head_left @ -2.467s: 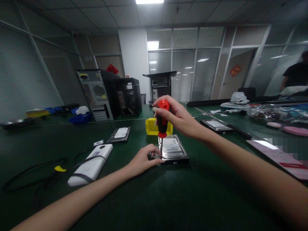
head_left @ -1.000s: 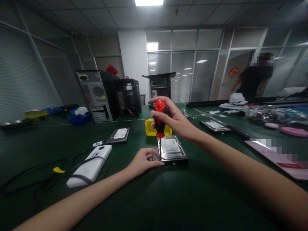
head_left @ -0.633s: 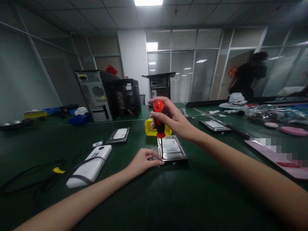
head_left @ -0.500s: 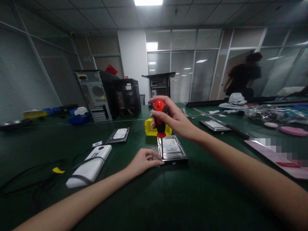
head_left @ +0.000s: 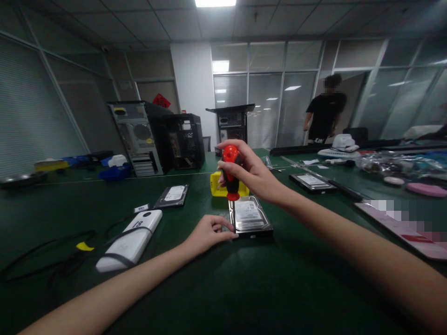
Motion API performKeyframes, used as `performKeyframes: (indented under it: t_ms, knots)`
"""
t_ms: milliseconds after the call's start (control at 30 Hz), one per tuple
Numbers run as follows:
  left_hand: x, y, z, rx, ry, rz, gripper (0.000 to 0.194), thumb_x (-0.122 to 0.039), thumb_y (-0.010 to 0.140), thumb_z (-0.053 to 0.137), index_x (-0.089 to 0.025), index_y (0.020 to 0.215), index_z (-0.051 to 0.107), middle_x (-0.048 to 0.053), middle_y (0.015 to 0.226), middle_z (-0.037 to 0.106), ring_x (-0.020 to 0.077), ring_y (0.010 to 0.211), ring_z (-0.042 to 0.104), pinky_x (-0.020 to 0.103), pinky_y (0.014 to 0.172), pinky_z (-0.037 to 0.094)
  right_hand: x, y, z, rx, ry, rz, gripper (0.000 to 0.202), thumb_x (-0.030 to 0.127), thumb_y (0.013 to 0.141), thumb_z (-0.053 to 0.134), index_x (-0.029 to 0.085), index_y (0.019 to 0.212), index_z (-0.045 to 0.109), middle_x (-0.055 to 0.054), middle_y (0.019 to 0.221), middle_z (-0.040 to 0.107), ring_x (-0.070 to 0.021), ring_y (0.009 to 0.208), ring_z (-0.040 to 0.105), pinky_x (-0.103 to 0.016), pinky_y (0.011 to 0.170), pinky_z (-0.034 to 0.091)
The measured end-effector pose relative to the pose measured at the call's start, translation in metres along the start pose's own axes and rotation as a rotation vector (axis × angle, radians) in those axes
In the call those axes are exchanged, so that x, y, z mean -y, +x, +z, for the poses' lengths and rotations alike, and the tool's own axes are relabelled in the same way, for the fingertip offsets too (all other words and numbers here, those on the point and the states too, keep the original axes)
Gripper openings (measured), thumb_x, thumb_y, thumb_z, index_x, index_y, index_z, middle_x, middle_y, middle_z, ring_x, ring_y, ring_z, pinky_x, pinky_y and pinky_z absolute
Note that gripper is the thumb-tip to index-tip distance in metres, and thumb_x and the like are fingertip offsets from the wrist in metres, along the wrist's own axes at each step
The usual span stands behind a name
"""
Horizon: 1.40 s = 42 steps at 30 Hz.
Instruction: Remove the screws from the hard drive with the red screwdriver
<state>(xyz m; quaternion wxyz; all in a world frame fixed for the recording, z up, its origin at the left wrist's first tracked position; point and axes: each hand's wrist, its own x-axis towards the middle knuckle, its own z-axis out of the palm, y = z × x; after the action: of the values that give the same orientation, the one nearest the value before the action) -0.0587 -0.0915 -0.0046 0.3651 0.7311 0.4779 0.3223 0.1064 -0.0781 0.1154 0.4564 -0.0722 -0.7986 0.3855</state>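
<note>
A silver hard drive (head_left: 252, 214) with a white label lies flat on the green table, a little right of centre. My right hand (head_left: 251, 170) is wrapped around the red and black handle of a screwdriver (head_left: 231, 177). Its shaft points down, nearly upright, to the drive's near left corner. At that same corner my left hand (head_left: 209, 234) is closed, thumb and forefinger gripping the drive's edge beside the screwdriver tip. The exact contact of tip and drive is hidden by the fingertips. Just behind the drive stands a yellow tray (head_left: 218, 190).
Other hard drives lie at left (head_left: 172, 196) and right (head_left: 312, 183). A white power bank-like block (head_left: 131, 239) with black cables is near my left forearm. Computer cases (head_left: 139, 139) stand at the back. A person (head_left: 326, 111) stands beyond the table.
The screwdriver handle has tilted very slightly left and my right hand barely shifts. My left hand and the drive stay put. The person in the background has moved left.
</note>
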Motion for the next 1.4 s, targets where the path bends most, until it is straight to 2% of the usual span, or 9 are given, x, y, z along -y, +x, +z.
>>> performKeyframes:
  t_ms: [433, 1067, 1400]
  knots:
    - [0.0013, -0.0011, -0.0006, 0.006, -0.001, 0.000, 0.035, -0.043, 0.065, 0.070, -0.010, 0.079, 0.068, -0.007, 0.051, 0.034, 0.0087, 0.050, 0.027, 0.021, 0.048, 0.019, 0.0032, -0.0002, -0.0010, -0.011, -0.025, -0.015, 0.033, 0.030, 0.086, 0.051, 0.025, 0.116, 0.038, 0.000, 0.090, 0.049, -0.0119, 0.073, 0.058, -0.031, 0.074, 0.052]
    - [-0.0011, -0.0016, -0.0009, 0.006, -0.032, 0.020, 0.028, -0.036, 0.066, 0.072, -0.010, 0.076, 0.067, -0.007, 0.052, 0.036, 0.0080, 0.050, 0.027, 0.021, 0.049, 0.020, 0.0046, -0.0008, 0.0003, -0.021, -0.020, -0.030, 0.033, 0.029, 0.086, 0.052, 0.025, 0.115, 0.040, -0.001, 0.090, 0.049, -0.0133, 0.073, 0.058, -0.032, 0.074, 0.052]
    - [-0.0078, -0.0011, 0.0000, 0.036, -0.054, -0.027, 0.027, -0.035, 0.065, 0.071, -0.009, 0.074, 0.066, -0.007, 0.052, 0.040, 0.0077, 0.051, 0.029, 0.021, 0.049, 0.021, 0.0013, -0.0018, 0.0039, -0.014, -0.038, -0.075, 0.035, 0.027, 0.085, 0.053, 0.024, 0.118, 0.040, -0.002, 0.095, 0.047, -0.0121, 0.072, 0.059, -0.031, 0.071, 0.052]
